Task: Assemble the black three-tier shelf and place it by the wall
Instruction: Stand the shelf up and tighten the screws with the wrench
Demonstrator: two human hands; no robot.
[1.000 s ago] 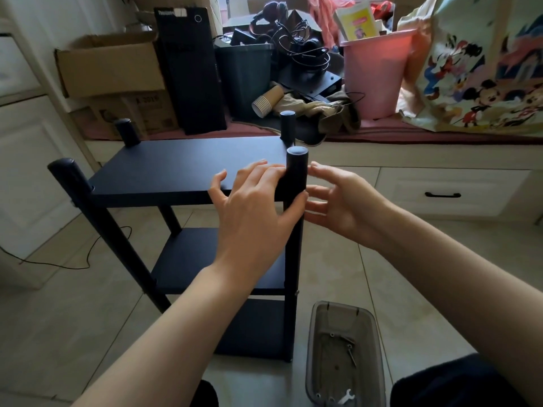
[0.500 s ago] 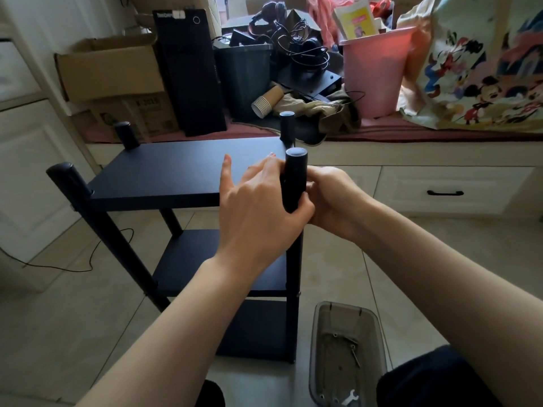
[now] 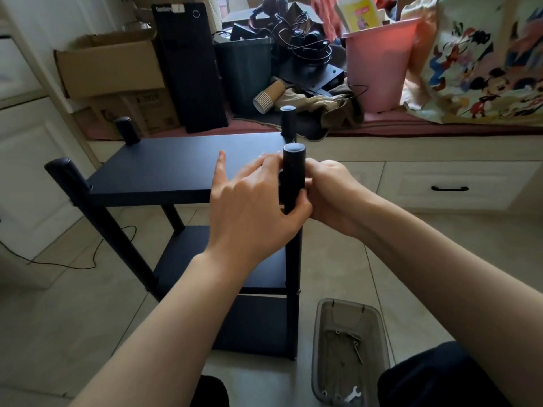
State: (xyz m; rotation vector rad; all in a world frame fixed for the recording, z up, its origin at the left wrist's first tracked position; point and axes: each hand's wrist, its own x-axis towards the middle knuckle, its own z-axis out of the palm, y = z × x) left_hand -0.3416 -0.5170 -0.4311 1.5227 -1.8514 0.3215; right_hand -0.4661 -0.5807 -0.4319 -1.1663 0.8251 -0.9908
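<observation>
right of the shelf's (image 3: 164,174) foot sits a tray (image 3: 320,348) of screws. above it, both hands clasp the shelf's near-right post (image 3: 293,171): left hand (image 3: 252,212) thumb curled round it, forefinger raised; right hand (image 3: 332,195) curled against it. behind the shelf, boxes and bins.

- The black three-tier shelf (image 3: 164,174) stands upright on the tiled floor (image 3: 73,318), with a round post at each corner.
- The left hand (image 3: 252,212) wraps the near right post (image 3: 293,177) just below its cap, thumb across the front, index finger extended over the top board.
- The right hand (image 3: 332,195) grips the same post from the right side, fingers curled.
- A clear plastic tray (image 3: 349,353) holding screws and a small wrench (image 3: 352,395) sits on the floor beside the shelf's base.
</observation>
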